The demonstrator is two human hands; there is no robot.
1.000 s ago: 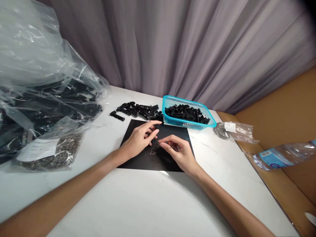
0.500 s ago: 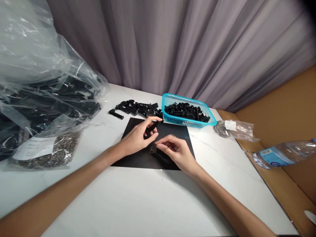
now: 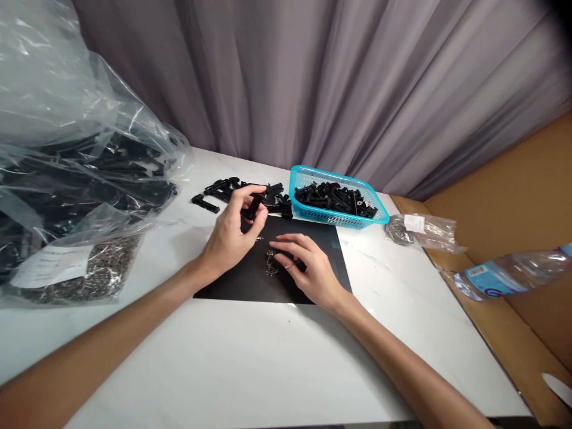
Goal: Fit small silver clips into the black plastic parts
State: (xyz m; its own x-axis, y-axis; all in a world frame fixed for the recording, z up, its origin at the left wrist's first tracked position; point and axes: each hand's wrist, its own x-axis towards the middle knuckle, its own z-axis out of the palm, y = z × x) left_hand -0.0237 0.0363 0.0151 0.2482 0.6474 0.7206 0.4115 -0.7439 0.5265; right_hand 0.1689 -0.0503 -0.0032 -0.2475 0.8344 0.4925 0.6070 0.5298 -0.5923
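My left hand (image 3: 230, 229) is closed on a black plastic part (image 3: 254, 207), held upright between thumb and fingers above the black mat (image 3: 241, 286). My right hand (image 3: 310, 268) hovers low over the mat, its thumb and fingertips apart, with nothing plainly seen between them. Just left of its fingertips lies a small pile of tiny metal pieces (image 3: 270, 265), too small to name. A few more tiny metal bits (image 3: 259, 238) lie on the mat between the two hands.
Behind the mat are loose black plastic parts (image 3: 218, 189) and a blue basket (image 3: 292, 179) holding more. Clear bags with metal pieces (image 3: 109, 268) and black parts (image 3: 89, 179) stand left. Right are a small bag (image 3: 400, 229), a bottle (image 3: 496, 277) and cardboard (image 3: 527, 179).
My left hand has drawn left and raised the black part more upright. My right hand has shifted slightly left, its thumb and finger parting from a pinch.
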